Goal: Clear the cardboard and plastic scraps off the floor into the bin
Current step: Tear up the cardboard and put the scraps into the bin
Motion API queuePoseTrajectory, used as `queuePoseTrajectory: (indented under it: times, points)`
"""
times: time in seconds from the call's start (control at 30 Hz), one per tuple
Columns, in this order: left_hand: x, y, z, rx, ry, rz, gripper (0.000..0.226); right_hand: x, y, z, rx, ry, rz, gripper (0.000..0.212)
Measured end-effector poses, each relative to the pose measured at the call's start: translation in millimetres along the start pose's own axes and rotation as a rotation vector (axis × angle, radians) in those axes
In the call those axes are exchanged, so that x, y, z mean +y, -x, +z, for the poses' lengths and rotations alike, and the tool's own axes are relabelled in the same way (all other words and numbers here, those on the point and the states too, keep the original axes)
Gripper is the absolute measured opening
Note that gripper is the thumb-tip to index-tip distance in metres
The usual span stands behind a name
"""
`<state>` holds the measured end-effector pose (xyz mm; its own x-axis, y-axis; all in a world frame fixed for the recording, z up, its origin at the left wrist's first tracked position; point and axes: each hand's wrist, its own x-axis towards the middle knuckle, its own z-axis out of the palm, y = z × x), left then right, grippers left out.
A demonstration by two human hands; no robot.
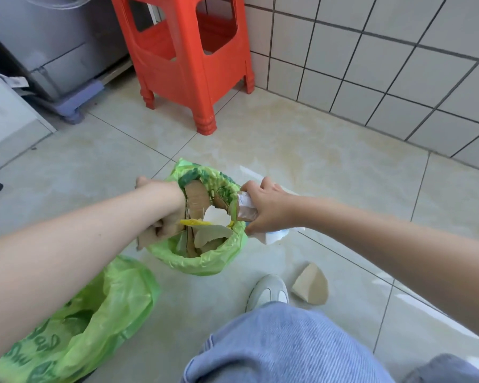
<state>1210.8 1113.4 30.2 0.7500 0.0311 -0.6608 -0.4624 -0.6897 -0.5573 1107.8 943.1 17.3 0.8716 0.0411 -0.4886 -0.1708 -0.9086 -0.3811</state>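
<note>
Head view, person crouched over a small bin (205, 265) lined with a green bag and already crowded with upright cardboard (195, 199) and pale torn pieces. The right hand (266, 208) curls round a folded bundle of cardboard and whitish plastic (245, 207), held at the bin's right rim and partly over its mouth; a bit of clear plastic shows below the hand. The left hand (155, 186) is at the far left rim with fingers curled, seemingly gripping the bag's edge, though the hold itself is hidden behind the wrist. A brown flap (152, 234) juts over the near-left rim under the forearm. One loose scrap (310, 287), a curved tan cardboard piece, lies on the floor (302, 150) just beside the shoe (267, 291). The scraps look light and stiff but bendable, best pinched at an edge or folded flat; the plastic is probably limp and slippery, so it should be bunched. The packed bin leaves little room, and pieces may need pressing down. A second green bag (100, 313) lies at lower left; a red stool (188, 56) stands well beyond, clear of the work.
</note>
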Motion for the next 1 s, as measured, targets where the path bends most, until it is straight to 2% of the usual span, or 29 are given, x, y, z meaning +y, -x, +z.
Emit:
queuePoseTrajectory:
  times: [0.07,0.17,0.3,0.5,0.6,0.7,0.77,1.0]
  points:
    - [9.8,-8.8,0.6,-0.019,0.018,-0.005,0.058,0.2,-3.7,1.8,-0.022,-0.053,-0.003,0.065]
    - [20.5,-25.9,11.6,-0.006,0.049,-0.022,0.081,-1.3,-10.9,3.5,-0.034,-0.131,-0.013,0.064]
    - [31.5,-48.8,34.3,0.106,0.070,0.027,0.091,-8.1,-22.6,3.2,-0.034,-0.283,-0.005,0.064]
    - [20.4,-66.7,49.3,0.275,0.251,0.289,0.088,-25.8,-44.8,2.2,-0.015,-0.611,0.071,0.056]
    - [4.7,-67.4,51.2,0.369,0.395,0.369,0.067,-38.3,-56.6,5.0,0.037,-0.656,0.075,0.064]
    - [-5.9,-64.0,54.8,0.413,0.382,0.411,0.056,-50.6,-69.2,13.6,0.082,-0.706,0.120,0.081]
    - [-10.9,-62.4,57.5,0.408,0.347,0.428,0.053,-54.8,-77.8,22.0,0.083,-0.672,0.174,0.086]
    - [-8.7,-62.4,58.3,0.380,0.503,0.402,0.044,-53.3,-83.1,35.2,0.001,-0.307,0.144,0.051]
